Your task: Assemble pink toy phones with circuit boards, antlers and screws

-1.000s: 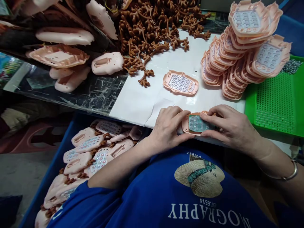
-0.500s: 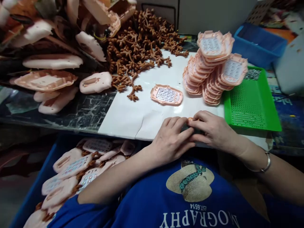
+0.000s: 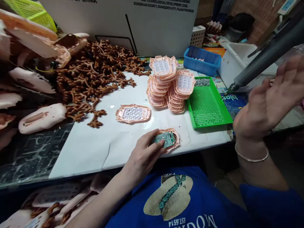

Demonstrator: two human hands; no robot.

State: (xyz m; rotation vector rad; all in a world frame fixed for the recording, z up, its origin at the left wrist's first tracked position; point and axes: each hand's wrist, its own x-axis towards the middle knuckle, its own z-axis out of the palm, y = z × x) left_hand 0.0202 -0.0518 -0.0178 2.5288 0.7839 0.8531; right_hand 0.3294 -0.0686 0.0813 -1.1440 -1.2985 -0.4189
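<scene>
My left hand [image 3: 144, 150] holds a pink plastic shell [image 3: 176, 146] on the white sheet near the table's front edge. A green circuit board [image 3: 168, 138] lies inside that shell, with my fingertips pressing on it. To the right my right hand [image 3: 270, 98] is raised, palm showing and fingers stretched out, with nothing visible in it. Beside it a dark electric screwdriver [image 3: 257, 61] slants down, its bit pointing toward the green tray. Another pink shell with a keypad [image 3: 133, 113] lies flat just beyond my left hand.
Stacked keypad shells [image 3: 163, 84] stand beside a green perforated tray [image 3: 213, 109] with small screws [image 3: 202, 82] at its far end. Brown branching plastic parts [image 3: 87, 72] and pink casings [image 3: 42, 117] cover the left side. A blue bin [image 3: 201, 61] is behind.
My right hand has left the shell and risen to the right, near the screwdriver now in view. My left hand stays on the shell, whose circuit board now shows. The view has shifted right.
</scene>
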